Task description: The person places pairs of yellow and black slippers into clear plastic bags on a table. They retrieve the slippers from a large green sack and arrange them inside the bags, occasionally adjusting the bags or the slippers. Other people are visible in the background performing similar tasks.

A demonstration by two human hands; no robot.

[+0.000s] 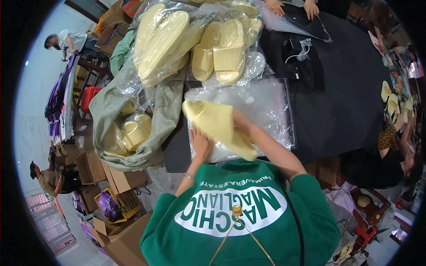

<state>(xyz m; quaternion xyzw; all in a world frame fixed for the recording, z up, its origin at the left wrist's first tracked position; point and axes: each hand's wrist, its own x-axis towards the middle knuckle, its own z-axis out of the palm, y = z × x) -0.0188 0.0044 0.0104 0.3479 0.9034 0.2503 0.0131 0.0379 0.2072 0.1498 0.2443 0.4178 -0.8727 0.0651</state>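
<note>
A pale yellow slipper (213, 122), smeared by motion, is tilted above a stack of clear plastic bags (270, 111) in front of me. My right hand (240, 120) grips it at its right side, the fingers hidden behind it. Just left of the slipper, my left hand (200, 142) rests at the edge of the bag stack with its fingers stretched out, partly covered by the slipper. Beyond the stack, a pair of yellow slippers (228, 55) lies in clear wrapping. More bagged slippers (164, 44) are piled to the left of that pair.
A green woven sack (166, 106) holding wrapped slippers stands open at the table's left edge. The black table (341, 106) carries a black device with a white cable (304, 60). Across it, another person's hands (293, 8) touch a dark sheet. Cardboard boxes (128, 177) stand on the left floor.
</note>
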